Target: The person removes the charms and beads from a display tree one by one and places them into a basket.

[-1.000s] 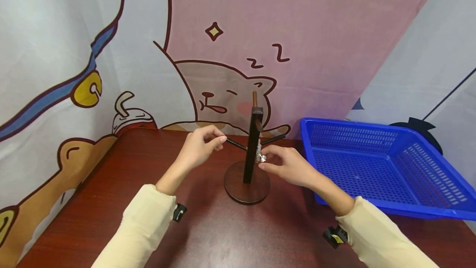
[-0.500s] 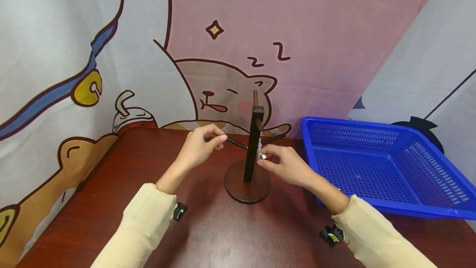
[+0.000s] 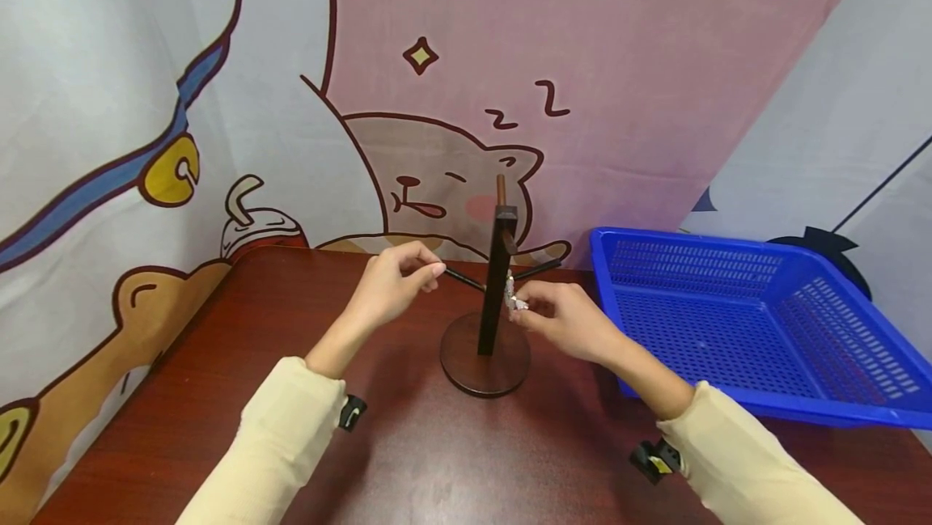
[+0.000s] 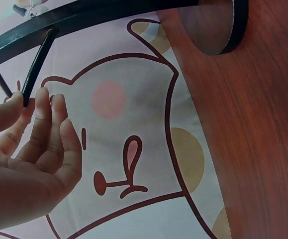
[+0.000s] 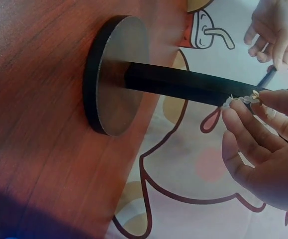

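Observation:
A dark wooden stand (image 3: 495, 290) with a round base (image 3: 473, 371) rises from the table, short pegs jutting from its post. My left hand (image 3: 393, 286) pinches the tip of the left peg (image 4: 38, 67) between thumb and forefinger, seen closely in the left wrist view. On the post's other side, my right hand (image 3: 571, 323) pinches a small sparkling piece of jewellery (image 5: 244, 100) with clear and gold-coloured bits. In the head view it sits right beside the post, below the right peg (image 3: 540, 269). Fingers hide part of the jewellery, and its exact kind I cannot tell.
A blue plastic basket (image 3: 728, 404) with perforated walls stands on the right of the reddish-brown table (image 3: 408, 452). Behind, a cloth (image 3: 655, 64) printed with cartoon animals hangs along the table's far edge. Upper pegs (image 3: 501, 189) stick out near the post's top.
The right hand shifts slightly and turns the jewellery, whose lower end now points more to the right. The left hand keeps its pinch on the peg. The stand stays in place.

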Available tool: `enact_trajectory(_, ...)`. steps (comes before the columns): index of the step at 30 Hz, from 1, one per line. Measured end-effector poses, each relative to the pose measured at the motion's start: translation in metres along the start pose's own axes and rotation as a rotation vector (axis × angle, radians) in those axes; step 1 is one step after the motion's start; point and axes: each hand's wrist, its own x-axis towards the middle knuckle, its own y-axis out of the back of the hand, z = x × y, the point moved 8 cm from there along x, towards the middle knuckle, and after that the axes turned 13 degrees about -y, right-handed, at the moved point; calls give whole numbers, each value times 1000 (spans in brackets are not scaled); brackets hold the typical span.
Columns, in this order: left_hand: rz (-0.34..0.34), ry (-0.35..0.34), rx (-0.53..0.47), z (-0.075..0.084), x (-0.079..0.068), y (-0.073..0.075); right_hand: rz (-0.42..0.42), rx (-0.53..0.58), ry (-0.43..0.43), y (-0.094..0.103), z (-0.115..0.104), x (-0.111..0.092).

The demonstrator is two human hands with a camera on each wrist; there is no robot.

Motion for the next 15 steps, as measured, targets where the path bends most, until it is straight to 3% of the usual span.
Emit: enact_trajectory(15,-4,-1,1,0,0,0,14,-12,-14,21,-8,-5)
